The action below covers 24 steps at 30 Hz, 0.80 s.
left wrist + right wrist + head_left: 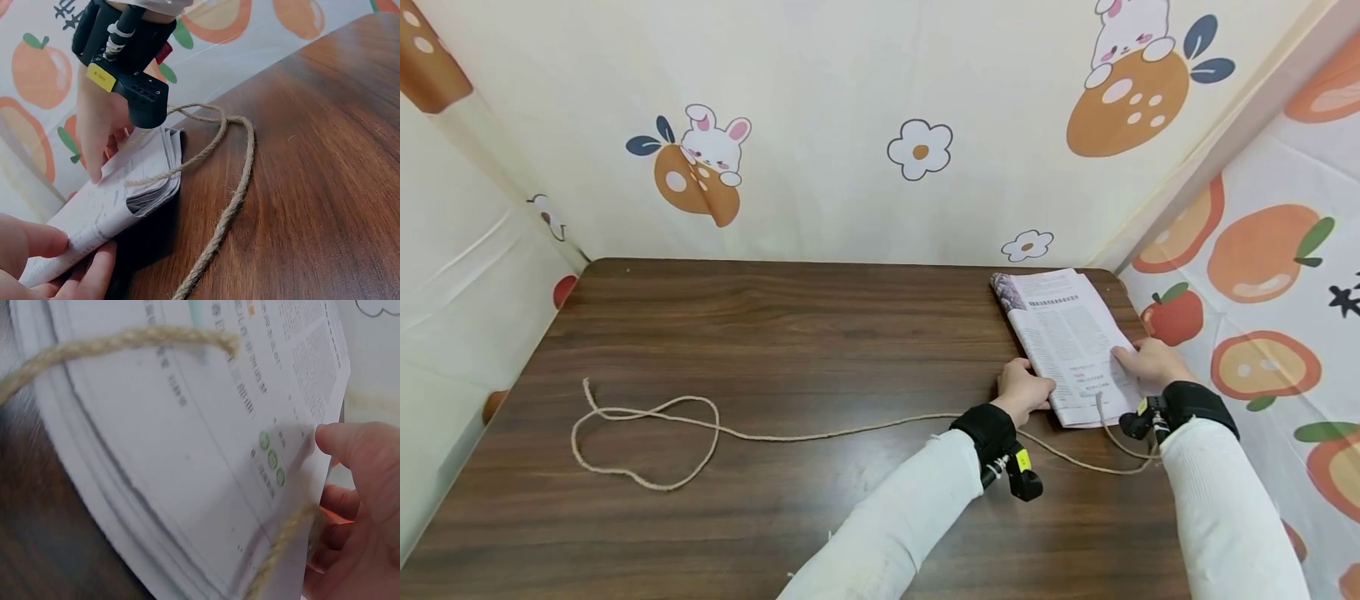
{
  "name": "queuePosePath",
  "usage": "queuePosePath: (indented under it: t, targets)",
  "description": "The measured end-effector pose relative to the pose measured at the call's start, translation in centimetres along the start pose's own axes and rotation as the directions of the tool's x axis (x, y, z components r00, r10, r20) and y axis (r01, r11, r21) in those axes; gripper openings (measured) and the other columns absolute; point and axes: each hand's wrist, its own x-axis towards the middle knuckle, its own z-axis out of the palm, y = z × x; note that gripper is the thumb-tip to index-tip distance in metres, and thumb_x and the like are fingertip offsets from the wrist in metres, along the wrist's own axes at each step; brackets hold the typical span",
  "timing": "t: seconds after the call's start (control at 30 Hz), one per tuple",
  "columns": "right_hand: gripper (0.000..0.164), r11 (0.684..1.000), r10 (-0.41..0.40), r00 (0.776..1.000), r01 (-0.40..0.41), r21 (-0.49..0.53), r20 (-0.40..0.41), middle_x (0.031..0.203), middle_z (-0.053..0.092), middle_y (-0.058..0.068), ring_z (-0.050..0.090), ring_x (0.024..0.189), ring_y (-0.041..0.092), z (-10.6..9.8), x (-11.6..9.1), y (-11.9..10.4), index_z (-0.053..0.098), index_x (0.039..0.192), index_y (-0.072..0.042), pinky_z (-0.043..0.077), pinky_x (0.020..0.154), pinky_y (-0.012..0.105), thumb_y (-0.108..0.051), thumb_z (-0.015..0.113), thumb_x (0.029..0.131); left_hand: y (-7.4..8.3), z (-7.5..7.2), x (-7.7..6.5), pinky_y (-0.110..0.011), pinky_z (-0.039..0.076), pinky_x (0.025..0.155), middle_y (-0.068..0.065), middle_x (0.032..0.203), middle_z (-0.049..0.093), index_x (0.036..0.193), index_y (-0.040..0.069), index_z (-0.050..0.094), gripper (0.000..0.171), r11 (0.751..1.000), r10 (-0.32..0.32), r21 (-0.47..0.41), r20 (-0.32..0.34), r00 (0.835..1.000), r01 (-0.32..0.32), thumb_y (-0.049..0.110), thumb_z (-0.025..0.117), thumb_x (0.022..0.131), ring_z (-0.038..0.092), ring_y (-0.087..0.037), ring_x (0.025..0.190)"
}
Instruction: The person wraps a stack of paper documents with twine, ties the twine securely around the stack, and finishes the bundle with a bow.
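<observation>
A folded newspaper (1063,333) lies at the right of the table, its folded layers showing at the near end. My left hand (1022,392) grips its left edge, thumb on top and fingers underneath in the left wrist view. On the opposite edge, my right hand (1157,364) pinches the paper, with the thumb (340,440) on the printed face and the other fingers curled below. One end of a twisted rope (850,431) rests on top of the newspaper. From there the rope loops beside my right wrist and runs left, passing under my left wrist in the head view.
The far part of the rope makes a wide crossed loop (647,412) on the left of the brown wood table (760,333). Printed cloth walls (820,167) stand behind the table and at both sides. Each wrist wears a black strap with a small camera (1022,475).
</observation>
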Motion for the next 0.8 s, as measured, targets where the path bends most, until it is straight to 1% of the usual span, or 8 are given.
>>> queuePosePath:
  t: [0.1,0.17,0.27,0.4,0.47,0.6,0.7,0.8]
  targets:
    - [0.058,1.0,0.018,0.999,-0.018,0.002,0.048,0.075,0.06,0.018,0.057,0.065,0.024,-0.1,0.2,-0.7,0.05,0.105,0.017,0.045,0.056,0.03,-0.039,0.04,0.094,0.1,-0.3,0.1,-0.032,0.054,0.057,-0.007,0.081,0.059,0.106,0.007,0.06,0.033,1.0,-0.009,0.002,-0.004,1.0,0.009,-0.003,0.067,0.076,0.065,-0.022,0.06]
    - [0.06,1.0,0.02,0.998,-0.02,-0.008,0.058,0.076,0.059,0.019,0.057,0.065,0.024,-0.1,0.3,-1.2,0.05,0.104,0.017,0.044,0.056,0.03,-0.041,0.037,0.094,0.2,-0.6,0.1,-0.031,0.054,0.058,-0.007,0.083,0.058,0.11,0.007,0.059,0.036,1.0,-0.017,0.002,-0.001,1.0,0.017,-0.003,0.067,0.076,0.064,-0.022,0.061]
    - [0.064,1.0,0.009,0.999,-0.008,-0.03,0.037,0.082,0.057,0.024,0.055,0.068,0.027,0.1,0.4,-1.7,0.047,0.109,0.02,0.044,0.056,0.03,-0.041,0.036,0.094,0.4,-1.0,0.1,-0.032,0.054,0.059,-0.007,0.085,0.058,0.113,0.008,0.058,0.038,1.0,-0.024,-0.01,0.005,1.0,0.024,-0.003,0.066,0.077,0.064,-0.022,0.062]
    - [0.063,1.0,-0.005,1.0,0.005,0.012,0.01,0.092,0.054,0.029,0.057,0.071,0.028,0.2,0.6,-2.0,0.039,0.117,0.02,0.047,0.055,0.031,-0.038,0.039,0.093,0.7,-1.5,0.1,-0.033,0.054,0.062,-0.008,0.087,0.06,0.116,0.008,0.057,0.04,0.999,-0.022,-0.032,0.017,1.0,0.023,-0.002,0.066,0.078,0.066,-0.024,0.065]
    - [0.059,0.999,-0.026,1.0,0.026,0.033,0.004,0.091,0.055,0.029,0.058,0.068,0.025,0.2,0.7,-2.3,0.039,0.116,0.019,0.049,0.054,0.031,-0.035,0.041,0.092,0.8,-1.7,0.0,-0.033,0.054,0.063,-0.009,0.09,0.061,0.117,0.007,0.056,0.041,0.999,-0.017,-0.047,0.021,1.0,0.018,-0.002,0.065,0.078,0.067,-0.025,0.068]
    - [0.053,0.997,-0.074,0.997,0.074,0.012,-0.009,0.084,0.058,0.026,0.059,0.063,0.022,-0.1,0.8,-2.7,0.044,0.11,0.018,0.049,0.053,0.031,-0.031,0.043,0.09,1.0,-2.0,0.1,-0.033,0.054,0.064,-0.009,0.091,0.062,0.119,0.007,0.054,0.043,0.997,-0.009,-0.082,0.033,0.999,0.012,-0.003,0.064,0.079,0.067,-0.025,0.071]
    - [0.055,0.997,-0.083,0.997,0.083,0.003,-0.009,0.088,0.058,0.028,0.058,0.069,0.026,-0.5,0.5,-3.0,0.043,0.112,0.019,0.046,0.056,0.031,-0.031,0.044,0.09,1.2,-2.2,0.1,-0.033,0.054,0.065,-0.007,0.089,0.061,0.119,0.006,0.054,0.044,0.994,-0.001,-0.108,0.035,0.999,0.005,-0.004,0.064,0.078,0.066,-0.022,0.072]
    - [0.056,0.995,-0.098,0.995,0.098,0.006,-0.011,0.097,0.055,0.032,0.055,0.078,0.031,-0.8,0.3,-2.9,0.042,0.116,0.02,0.044,0.063,0.033,-0.03,0.046,0.091,1.3,-2.3,0.2,-0.032,0.054,0.065,-0.006,0.088,0.06,0.119,0.006,0.054,0.045,0.991,0.012,-0.136,0.041,0.999,-0.007,-0.005,0.064,0.077,0.064,-0.02,0.074]
